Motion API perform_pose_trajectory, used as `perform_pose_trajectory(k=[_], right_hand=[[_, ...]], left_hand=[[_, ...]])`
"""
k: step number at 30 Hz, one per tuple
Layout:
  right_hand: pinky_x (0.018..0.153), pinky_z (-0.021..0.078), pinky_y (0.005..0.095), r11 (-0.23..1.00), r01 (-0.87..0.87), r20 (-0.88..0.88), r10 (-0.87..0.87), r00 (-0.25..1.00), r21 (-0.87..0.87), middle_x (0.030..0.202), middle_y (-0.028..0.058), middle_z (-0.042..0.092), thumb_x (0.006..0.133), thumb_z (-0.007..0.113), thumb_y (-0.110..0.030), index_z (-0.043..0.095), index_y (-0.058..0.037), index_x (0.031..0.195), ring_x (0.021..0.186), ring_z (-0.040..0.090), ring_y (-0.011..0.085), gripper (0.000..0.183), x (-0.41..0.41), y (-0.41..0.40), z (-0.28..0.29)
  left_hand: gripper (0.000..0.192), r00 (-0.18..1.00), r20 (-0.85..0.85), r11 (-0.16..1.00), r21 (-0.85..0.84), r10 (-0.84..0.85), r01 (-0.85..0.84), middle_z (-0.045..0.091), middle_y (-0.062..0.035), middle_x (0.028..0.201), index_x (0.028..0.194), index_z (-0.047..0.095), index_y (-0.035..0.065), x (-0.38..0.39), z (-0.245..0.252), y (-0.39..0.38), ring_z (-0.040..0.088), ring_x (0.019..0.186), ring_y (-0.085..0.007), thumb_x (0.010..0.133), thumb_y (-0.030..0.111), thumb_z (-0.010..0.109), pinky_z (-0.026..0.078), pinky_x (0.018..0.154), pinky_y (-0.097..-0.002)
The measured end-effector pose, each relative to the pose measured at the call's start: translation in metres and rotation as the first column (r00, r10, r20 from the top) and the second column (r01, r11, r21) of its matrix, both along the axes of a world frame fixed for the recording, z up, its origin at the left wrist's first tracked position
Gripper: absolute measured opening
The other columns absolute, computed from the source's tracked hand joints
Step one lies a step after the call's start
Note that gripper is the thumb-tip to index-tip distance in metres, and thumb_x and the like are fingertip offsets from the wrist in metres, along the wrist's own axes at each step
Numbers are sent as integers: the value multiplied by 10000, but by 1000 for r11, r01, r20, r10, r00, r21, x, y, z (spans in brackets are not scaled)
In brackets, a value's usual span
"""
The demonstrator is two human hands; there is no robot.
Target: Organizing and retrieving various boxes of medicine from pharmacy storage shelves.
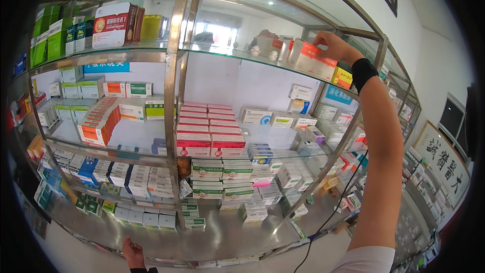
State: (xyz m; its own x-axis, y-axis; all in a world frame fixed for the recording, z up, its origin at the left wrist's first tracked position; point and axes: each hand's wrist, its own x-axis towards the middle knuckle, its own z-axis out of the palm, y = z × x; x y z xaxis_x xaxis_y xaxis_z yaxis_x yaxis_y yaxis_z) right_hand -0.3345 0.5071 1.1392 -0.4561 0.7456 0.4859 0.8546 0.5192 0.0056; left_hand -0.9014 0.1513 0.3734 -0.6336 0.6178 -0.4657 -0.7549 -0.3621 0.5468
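Observation:
My right hand (333,48) reaches up to the top glass shelf, its thumb and fingers on the upper edge of a white and orange-red medicine box (308,58). A similar orange-and-white box (326,69) stands right beside it, under the hand. To the right of these is a yellow and red carton (343,77), close to the black wristband. Low in the view, my left hand (133,252) hangs before the metal counter edge with loosely curled fingers. Nothing shows in it.
Metal posts (176,94) divide the glass shelves. Stacked red-and-white boxes (210,132) and a row of orange-and-white boxes (96,121) fill lower levels. Small white figurines (255,50) stand on the top shelf. A black cable (329,218) hangs at the right.

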Motion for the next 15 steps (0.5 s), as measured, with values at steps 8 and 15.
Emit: perform_pose_trajectory(k=[8, 15], right_hand=[[1029, 418, 390, 962, -190, 70, 180, 981, 196, 1233, 218, 619, 896, 561, -157, 570, 23, 1249, 1201, 564, 336, 396, -55, 2, -6], [835, 489, 487, 960, -21, 350, -82, 933, 279, 867, 294, 647, 928, 494, -311, 690, 33, 857, 878, 618, 458, 402, -96, 24, -27]], left_hand=[[40, 989, 34, 988, -61, 144, -142, 432, 42, 706, 933, 619, 145, 11, 2, -37, 428, 545, -103, 899, 162, 607, 387, 473, -269], [151, 980, 14, 979, -54, 198, -197, 408, 21, 672, 987, 594, 117, 26, 26, -52, 452, 576, -136, 888, 78, 487, 408, 508, -312]])
